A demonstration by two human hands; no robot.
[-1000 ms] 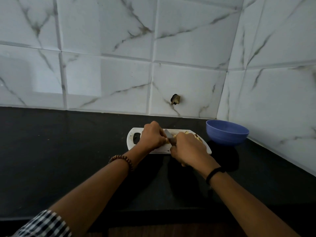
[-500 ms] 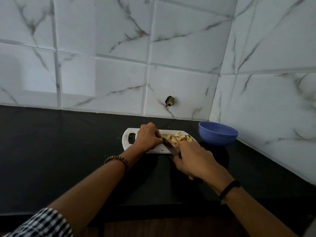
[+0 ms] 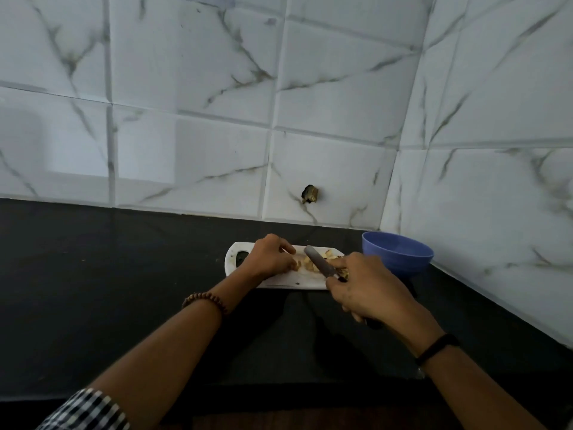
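On the white board (image 3: 279, 282), the left hand (image 3: 269, 259) pinches pale food (image 3: 310, 265) steady; the right hand (image 3: 369, 290) grips a knife (image 3: 321, 262) for cutting.

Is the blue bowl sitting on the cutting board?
No, the bowl stands on the counter, to the right of the board.

- right hand (image 3: 369, 287) has pulled back toward the near edge of the cutting board (image 3: 232, 259), uncovering the chopped pieces (image 3: 329, 253)
- knife (image 3: 321, 262) now slants across the pile, tip up by the left hand (image 3: 269, 257)
- hands sit further apart
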